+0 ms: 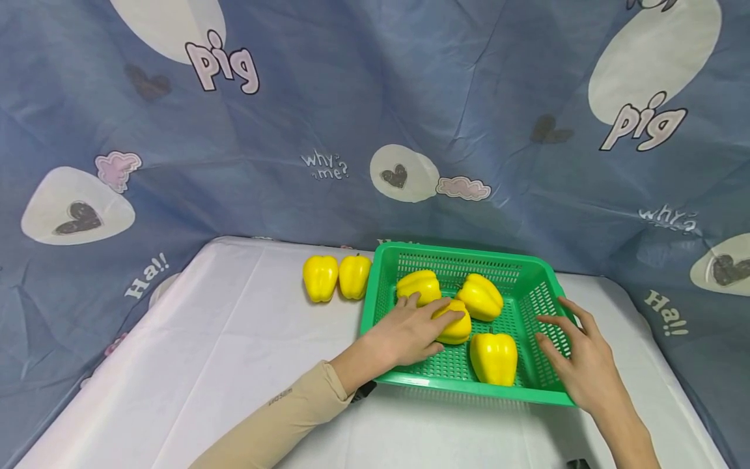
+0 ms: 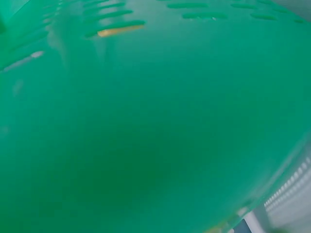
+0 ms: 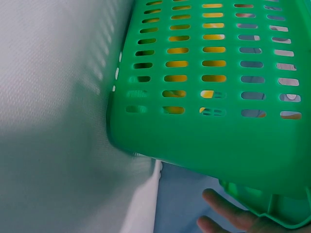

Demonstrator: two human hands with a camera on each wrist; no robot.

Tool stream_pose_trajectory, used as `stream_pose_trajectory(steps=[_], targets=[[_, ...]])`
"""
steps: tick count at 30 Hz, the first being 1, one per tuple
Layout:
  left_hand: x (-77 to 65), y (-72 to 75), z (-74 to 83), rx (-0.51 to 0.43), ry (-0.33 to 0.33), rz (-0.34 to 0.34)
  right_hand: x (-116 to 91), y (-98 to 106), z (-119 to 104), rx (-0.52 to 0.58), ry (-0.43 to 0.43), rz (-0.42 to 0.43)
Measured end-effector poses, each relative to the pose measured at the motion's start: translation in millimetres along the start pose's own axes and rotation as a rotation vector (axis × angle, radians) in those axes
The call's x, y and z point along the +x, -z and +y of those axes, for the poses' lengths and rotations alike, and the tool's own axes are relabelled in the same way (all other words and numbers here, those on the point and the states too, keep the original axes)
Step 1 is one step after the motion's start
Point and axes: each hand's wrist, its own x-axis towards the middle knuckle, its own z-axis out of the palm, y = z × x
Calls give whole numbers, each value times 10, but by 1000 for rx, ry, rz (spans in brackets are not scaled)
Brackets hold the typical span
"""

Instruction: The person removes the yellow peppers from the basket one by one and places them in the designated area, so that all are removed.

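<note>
A green plastic basket (image 1: 457,384) holds several yellow bell peppers. My left hand (image 1: 407,333) reaches over its near left side, with spread fingers lying across one bell pepper (image 1: 457,331). The thumb is stretched out beside that pepper. Other bell peppers lie around it: one behind the fingers (image 1: 418,285), one at the back (image 1: 482,298) and one near the front wall (image 1: 494,359). At the right rim is my right hand (image 1: 586,361), its fingers spread and holding nothing. Green basket wall (image 2: 155,116) fills most of the left wrist view, so that hand is hidden there.
Two more yellow bell peppers (image 1: 320,279) (image 1: 355,276) stand on the white-covered table (image 1: 246,326), just left of the basket. A blue printed cloth (image 1: 281,130) hangs behind the table. In the right wrist view, the slotted basket wall (image 3: 194,141) shows yellow through its openings.
</note>
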Motion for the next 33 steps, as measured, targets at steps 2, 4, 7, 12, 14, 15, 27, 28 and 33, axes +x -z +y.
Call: stream_pose_trajectory(steps=[2,4,7,12,14,15,27,28,33], targets=[[-2,-1,16,15,-3,3,4,6,-1,0,1,-3],[-6,-5,25,34,-7,15,2,9,-2,-1,0,-9],[-13,-22,29,54,-11,50,-4,11,-3,-3,-1,-13],[-9,-35,49,93,0,65,-12,10,-3,-7,1,-7],[-9,-34,60,106,6,63,-11,10,-5,-8,1,-5],[-12,-34,63,111,8,69,-10,12,-7,-8,1,-5],[-5,-56,97,135,-36,137,-4,14,-22,-10,-7,-5],[-6,-58,98,142,-38,145,-4,12,-23,-10,-7,-4],[-15,-69,97,127,-29,162,-2,5,-25,-10,-7,-2]])
